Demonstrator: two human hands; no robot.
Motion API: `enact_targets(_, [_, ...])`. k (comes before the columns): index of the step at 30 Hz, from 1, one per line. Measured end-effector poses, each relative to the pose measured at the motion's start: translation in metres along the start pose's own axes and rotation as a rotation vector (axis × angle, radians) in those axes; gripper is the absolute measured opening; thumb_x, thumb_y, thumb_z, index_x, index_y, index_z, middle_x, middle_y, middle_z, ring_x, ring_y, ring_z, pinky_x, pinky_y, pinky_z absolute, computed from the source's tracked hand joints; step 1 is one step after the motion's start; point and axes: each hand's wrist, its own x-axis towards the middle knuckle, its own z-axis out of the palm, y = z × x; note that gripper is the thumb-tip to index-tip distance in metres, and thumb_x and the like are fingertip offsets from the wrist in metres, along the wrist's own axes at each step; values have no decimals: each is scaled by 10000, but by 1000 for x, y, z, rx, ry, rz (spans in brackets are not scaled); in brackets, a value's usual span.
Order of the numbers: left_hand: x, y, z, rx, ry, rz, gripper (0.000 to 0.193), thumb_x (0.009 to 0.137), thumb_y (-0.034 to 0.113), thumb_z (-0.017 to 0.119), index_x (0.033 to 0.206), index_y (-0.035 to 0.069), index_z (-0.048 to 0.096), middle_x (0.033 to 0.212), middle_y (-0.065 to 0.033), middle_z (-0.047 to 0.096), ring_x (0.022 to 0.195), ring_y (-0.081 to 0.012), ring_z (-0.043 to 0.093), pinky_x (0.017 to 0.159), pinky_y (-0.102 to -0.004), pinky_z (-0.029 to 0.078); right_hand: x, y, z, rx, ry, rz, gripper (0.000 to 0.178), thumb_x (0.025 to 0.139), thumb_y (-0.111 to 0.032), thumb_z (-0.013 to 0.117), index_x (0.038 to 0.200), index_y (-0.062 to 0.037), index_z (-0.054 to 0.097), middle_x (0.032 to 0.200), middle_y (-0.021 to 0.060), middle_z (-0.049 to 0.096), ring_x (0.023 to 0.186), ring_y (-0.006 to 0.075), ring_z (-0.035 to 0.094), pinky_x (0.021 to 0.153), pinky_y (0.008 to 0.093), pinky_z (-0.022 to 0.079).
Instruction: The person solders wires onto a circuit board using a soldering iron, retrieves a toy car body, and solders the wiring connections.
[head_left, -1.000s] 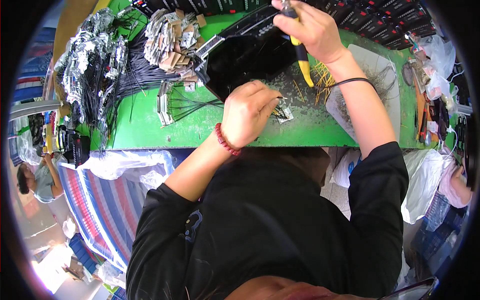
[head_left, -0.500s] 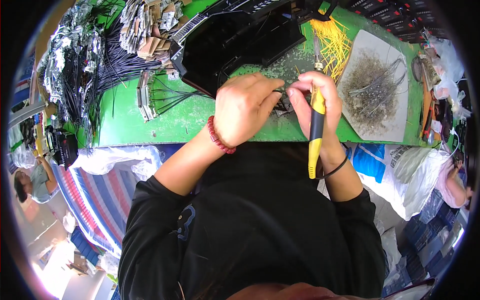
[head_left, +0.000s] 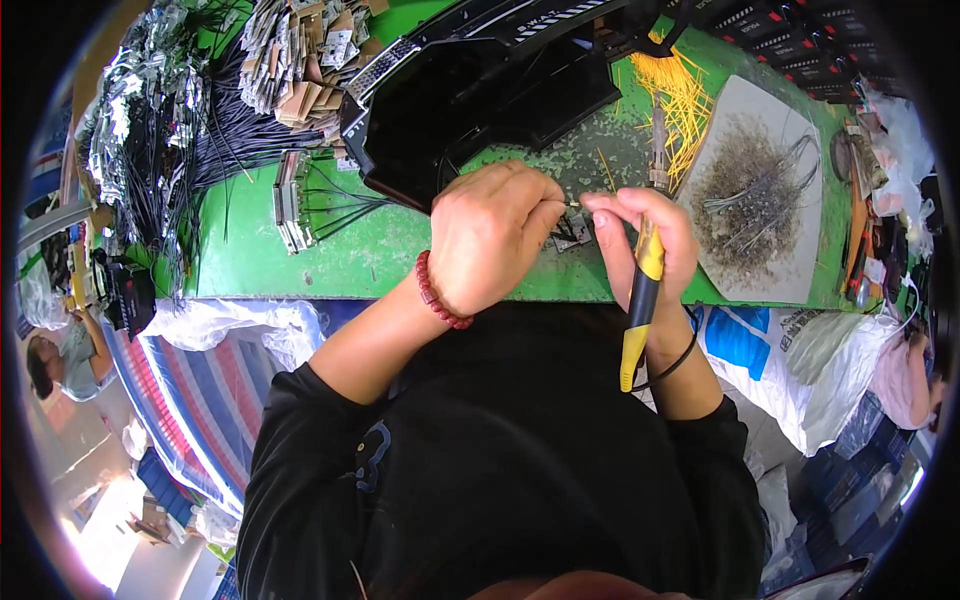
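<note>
My right hand [head_left: 655, 240] holds a yellow-and-black soldering iron [head_left: 642, 300] across its palm, the metal tip pointing away from me. Its forefinger reaches toward the fingertips of my left hand [head_left: 495, 225], and its thumb hangs apart below. The left fingers are pinched together on what looks like a thin dark wire end [head_left: 572, 204], mostly hidden. Just under the fingertips, a small metallic piece [head_left: 572, 238] lies on the green table [head_left: 380, 270]. To the left lies a small group of flat metal-and-white parts [head_left: 293, 202] with black wires running toward my left hand.
A big black plastic case [head_left: 480, 115] stands beyond my hands. Thin yellow tubes [head_left: 680, 95] lie behind the iron, beside a pale board [head_left: 745, 285] covered in grey-brown debris and wires. Bundled black cables [head_left: 165, 150] and cardboard-backed pieces [head_left: 290, 60] fill the far left.
The view has tilted slightly, so the table sits lower in the picture. My right hand and the iron have drawn a little to the right and nearer me. The left hand keeps its pinch.
</note>
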Motion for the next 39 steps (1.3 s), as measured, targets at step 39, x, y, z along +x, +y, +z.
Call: enact_targets(39, [0,1,2,-25,22,-62,54,765,83,694,779,81,642,722,-74,622,673,-271,632,590,-359,513,-13,-3,10,7,110,26,280,763,64,711,1015,-24,627,913,99,728,753,178,710,629,254,518])
